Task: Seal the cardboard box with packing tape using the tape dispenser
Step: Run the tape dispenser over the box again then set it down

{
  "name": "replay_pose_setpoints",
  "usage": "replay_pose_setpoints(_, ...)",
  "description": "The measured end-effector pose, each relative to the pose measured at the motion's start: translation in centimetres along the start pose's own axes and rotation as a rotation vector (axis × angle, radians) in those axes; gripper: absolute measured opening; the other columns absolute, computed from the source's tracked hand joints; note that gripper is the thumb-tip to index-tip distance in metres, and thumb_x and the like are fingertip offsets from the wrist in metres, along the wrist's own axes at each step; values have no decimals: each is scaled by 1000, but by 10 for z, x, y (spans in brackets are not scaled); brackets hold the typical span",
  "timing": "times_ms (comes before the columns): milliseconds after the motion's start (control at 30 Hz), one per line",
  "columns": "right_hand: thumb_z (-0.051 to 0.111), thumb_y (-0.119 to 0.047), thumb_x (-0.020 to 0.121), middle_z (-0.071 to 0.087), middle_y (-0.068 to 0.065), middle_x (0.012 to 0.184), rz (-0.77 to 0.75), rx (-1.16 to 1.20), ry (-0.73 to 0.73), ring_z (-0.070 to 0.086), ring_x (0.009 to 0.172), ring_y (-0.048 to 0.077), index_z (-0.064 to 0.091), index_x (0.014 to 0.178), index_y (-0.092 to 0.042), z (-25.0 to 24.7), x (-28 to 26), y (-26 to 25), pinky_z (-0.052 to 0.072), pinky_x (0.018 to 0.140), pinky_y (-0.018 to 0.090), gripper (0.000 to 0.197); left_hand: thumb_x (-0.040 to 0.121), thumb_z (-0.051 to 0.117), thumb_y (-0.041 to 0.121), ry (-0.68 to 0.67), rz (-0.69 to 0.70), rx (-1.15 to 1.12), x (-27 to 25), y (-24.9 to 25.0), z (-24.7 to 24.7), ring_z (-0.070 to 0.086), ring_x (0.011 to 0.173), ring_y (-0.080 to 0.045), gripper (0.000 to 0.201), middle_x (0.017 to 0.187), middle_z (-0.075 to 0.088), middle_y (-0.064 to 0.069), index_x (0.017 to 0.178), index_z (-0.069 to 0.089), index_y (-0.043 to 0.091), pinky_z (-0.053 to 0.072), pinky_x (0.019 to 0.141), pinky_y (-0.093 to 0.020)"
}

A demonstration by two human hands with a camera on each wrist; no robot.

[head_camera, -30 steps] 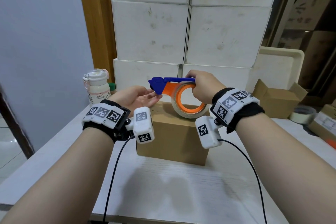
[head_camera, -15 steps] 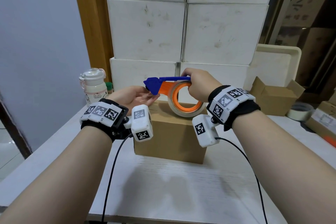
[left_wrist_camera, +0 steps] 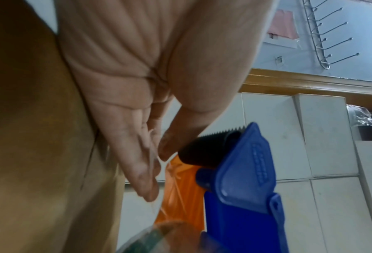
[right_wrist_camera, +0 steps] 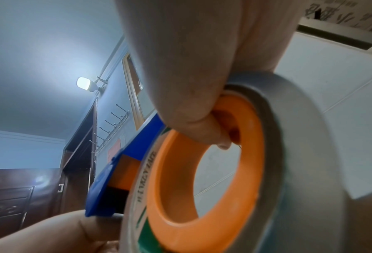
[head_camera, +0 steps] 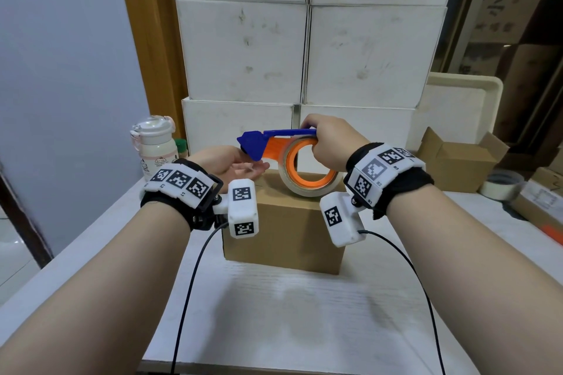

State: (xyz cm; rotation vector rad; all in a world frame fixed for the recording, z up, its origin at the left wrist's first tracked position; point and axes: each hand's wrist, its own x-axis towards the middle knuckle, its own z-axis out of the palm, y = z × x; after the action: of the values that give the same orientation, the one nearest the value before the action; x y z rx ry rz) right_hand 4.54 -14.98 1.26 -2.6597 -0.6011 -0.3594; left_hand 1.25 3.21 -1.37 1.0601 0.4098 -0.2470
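Head view: brown cardboard box point(head_camera: 283, 222) on the white table point(head_camera: 304, 313), close to the stacked white boxes point(head_camera: 304, 55) behind. Right hand point(head_camera: 332, 143) curled round the top of the tape dispenser point(head_camera: 274, 143), lifted just above the box's top, blue nose pointing left, tape roll point(head_camera: 307, 172) hanging on its orange core. Left hand point(head_camera: 231, 163) palm up under the blue nose, fingers relaxed and nearly straight, gripping nothing. White bottle point(head_camera: 155, 143) at far left of the table, open small carton point(head_camera: 457, 158) and a spare tape roll point(head_camera: 502, 184) at right.

Left wrist view: left hand point(left_wrist_camera: 137, 85) with fingers point(left_wrist_camera: 137, 162) loosely extended beside the box side point(left_wrist_camera: 29, 137), thumb tip near the dispenser's toothed blade point(left_wrist_camera: 224, 135); thin tape strands between fingers and orange body.

Right wrist view: right hand point(right_wrist_camera: 191, 77) clamping the roll point(right_wrist_camera: 300, 154), thumb point(right_wrist_camera: 206, 135) hooked inside the orange core point(right_wrist_camera: 202, 222). Blue dispenser frame point(right_wrist_camera: 107, 188) beyond.
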Motion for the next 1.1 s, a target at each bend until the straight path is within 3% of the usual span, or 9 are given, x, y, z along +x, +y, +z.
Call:
replay_pose_setpoints(100,50,0,89,58,3,103,-6,-3,0,49,87,17,54,118,-16,0,-1,0,42,75,25,34,94,45,1,-6,41,-53,6,0,-4,60,87,-18,31,91,59,-17,125,42,1,58,69,-30)
replay_pose_setpoints(267,50,0,90,60,6,109,1,-3,-8,48,88,16,53,120,-16,0,-1,0,42,76,25,34,92,50,5,-41,50,-30,9,1,-9,61,77,-16,24,91,60,-12,115,45,3,57,61,-24)
replay_pose_setpoints(367,50,0,90,60,6,111,-2,-8,-7,48,88,16,53,121,-16,0,-1,0,41,76,25,35,93,52,9,-69,2,-37,7,3,-11,62,76,-15,11,90,62,-10,102,50,3,54,74,-23)
replay_pose_setpoints(433,50,0,90,61,6,110,0,-7,-6,48,88,16,53,120,-16,0,-1,0,41,76,25,35,93,52,10,-74,-3,-37,8,2,-11,62,77,-15,12,89,63,-10,103,50,3,52,81,-25)
replay_pose_setpoints(533,49,1,89,61,5,108,6,-4,-5,49,87,17,54,119,-17,0,1,2,44,77,27,36,92,52,8,-80,24,-43,9,0,-11,68,72,-17,22,89,65,-11,113,48,5,57,73,-25)
replay_pose_setpoints(633,48,1,88,60,4,105,16,3,-5,50,87,17,54,118,-18,0,1,3,46,76,28,36,93,51,8,-138,-2,-123,4,0,-14,73,72,-21,23,98,69,-11,116,51,4,58,74,-30)
replay_pose_setpoints(767,49,0,89,55,0,98,14,2,-6,50,87,17,54,119,-17,1,2,3,44,76,27,35,94,49,6,-195,-49,-151,-6,1,-17,75,66,-22,20,89,71,-19,112,55,1,59,66,-25)
replay_pose_setpoints(900,49,0,89,54,1,98,14,8,-1,50,87,17,54,120,-17,0,1,2,43,76,27,35,92,52,6,-176,-34,-129,-4,4,-21,75,70,-20,25,97,70,-19,117,55,1,59,62,-20)
replay_pose_setpoints(1100,50,0,89,55,1,99,20,19,3,50,88,18,54,120,-18,0,0,1,45,77,28,36,92,52,9,-217,-80,-100,0,9,-25,72,73,-16,16,90,70,-19,101,60,-1,59,55,-18)
